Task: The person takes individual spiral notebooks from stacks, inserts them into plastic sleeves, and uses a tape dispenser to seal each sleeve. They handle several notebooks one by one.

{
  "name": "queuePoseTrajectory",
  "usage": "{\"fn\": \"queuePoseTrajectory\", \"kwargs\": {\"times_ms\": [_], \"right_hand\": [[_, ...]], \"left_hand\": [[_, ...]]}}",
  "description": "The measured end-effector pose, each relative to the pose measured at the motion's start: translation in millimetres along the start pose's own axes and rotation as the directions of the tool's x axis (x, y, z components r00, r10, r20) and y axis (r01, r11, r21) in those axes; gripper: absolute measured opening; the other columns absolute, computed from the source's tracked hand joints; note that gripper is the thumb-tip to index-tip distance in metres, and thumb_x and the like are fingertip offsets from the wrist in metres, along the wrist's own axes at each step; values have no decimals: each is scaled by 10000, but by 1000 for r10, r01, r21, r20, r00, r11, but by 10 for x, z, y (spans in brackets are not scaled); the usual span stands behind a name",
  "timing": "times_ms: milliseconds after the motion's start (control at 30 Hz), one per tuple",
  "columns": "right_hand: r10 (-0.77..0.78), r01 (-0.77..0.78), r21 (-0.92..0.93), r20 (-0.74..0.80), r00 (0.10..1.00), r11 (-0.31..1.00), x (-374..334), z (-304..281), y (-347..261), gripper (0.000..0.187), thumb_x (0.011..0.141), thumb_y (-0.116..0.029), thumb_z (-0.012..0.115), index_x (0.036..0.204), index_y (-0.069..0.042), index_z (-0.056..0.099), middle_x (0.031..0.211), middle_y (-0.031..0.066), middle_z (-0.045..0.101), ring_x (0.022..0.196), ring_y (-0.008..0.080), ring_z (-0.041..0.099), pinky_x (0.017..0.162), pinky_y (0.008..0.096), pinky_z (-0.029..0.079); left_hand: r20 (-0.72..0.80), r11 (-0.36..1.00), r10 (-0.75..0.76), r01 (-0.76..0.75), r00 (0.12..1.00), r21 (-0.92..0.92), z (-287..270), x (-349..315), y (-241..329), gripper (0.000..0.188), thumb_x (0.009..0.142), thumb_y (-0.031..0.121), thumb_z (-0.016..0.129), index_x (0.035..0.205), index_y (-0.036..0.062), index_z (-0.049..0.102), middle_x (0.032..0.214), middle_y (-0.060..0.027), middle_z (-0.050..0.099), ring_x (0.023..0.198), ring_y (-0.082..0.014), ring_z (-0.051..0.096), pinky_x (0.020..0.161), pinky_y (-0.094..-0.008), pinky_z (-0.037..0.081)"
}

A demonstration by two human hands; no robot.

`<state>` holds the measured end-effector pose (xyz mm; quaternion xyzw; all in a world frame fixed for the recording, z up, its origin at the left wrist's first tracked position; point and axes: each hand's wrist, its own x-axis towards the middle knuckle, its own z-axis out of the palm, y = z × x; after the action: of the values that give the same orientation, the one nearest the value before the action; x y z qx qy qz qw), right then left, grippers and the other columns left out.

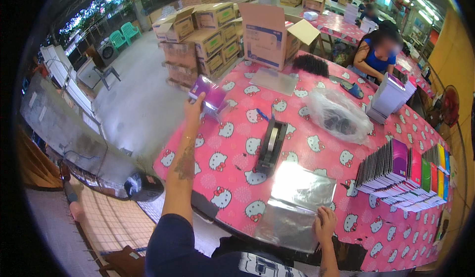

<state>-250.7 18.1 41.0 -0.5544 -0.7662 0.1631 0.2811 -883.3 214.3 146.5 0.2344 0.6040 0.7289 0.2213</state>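
the purple notebook sealed in a clear plastic sleeve (210,95) is held out past the far left edge of the pink cartoon-cat surface (232,153), the left hand (194,109) fingers closed around its lower edge. a firm grip there seems wise. the right hand (325,222) rests with loosely curled fingers on the stack of clear plastic sleeves (297,202), gripping nothing, near the black tape dispenser (271,146).

A glossy clear-plastic-wrapped purple booklet (210,95) glints. The stack of clear plastic sleeves (297,202) shines smooth and silvery on the desk (232,178), whose pink printed plastic cloth looks sleek. Brown cardboard boxes (205,42) look matt.
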Motion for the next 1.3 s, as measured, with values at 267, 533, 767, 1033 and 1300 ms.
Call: {"fn": "queuePoseTrajectory", "kwargs": {"times_ms": [267,533,767,1033,1300], "right_hand": [[43,-43,-47,1,999,998,8,-27,27,393,787,-138,634,1174,-77,670,1233,110,635,1198,339,554,1067,467,351],[50,-50,-53,13,999,997,6,-29,49,414,801,-154,624,1210,-100,658,1273,91,622,1236,324,531,1055,465,348],[34,-34,-21,7,999,999,17,31,-38,425,802,-135,644,1225,-105,654,1291,82,609,1262,308,511,1063,469,338],[350,-252,597,-53,935,762,-52,111,192,454,907,-116,646,1352,-45,594,1226,108,623,1151,218,572,981,339,444],[245,-262,87,-707,663,961,-303,-2223,1719,429,881,-67,644,1304,-25,587,1321,182,571,1282,357,503,1100,447,377]], "left_hand": [[-109,945,-312,320,944,63,263,653,-747,357,834,345,819,765,51,627,644,-38,565,490,-160,523,434,-308,389],[-38,878,-469,471,882,84,247,571,-785,549,822,503,800,1098,68,612,970,-128,637,848,-263,621,688,-523,525],[200,830,-468,506,861,-235,14,538,-902,544,863,484,759,1220,116,577,1035,-75,644,889,-233,621,789,-497,513],[428,248,622,-683,656,687,54,380,-793,404,981,288,571,1247,-15,582,1092,-122,635,936,-221,614,804,-388,505],[521,739,610,-666,597,-103,2399,-3696,1244,460,950,96,628,1380,-3,495,1362,-152,536,1297,-292,491,1076,-428,417]]}}
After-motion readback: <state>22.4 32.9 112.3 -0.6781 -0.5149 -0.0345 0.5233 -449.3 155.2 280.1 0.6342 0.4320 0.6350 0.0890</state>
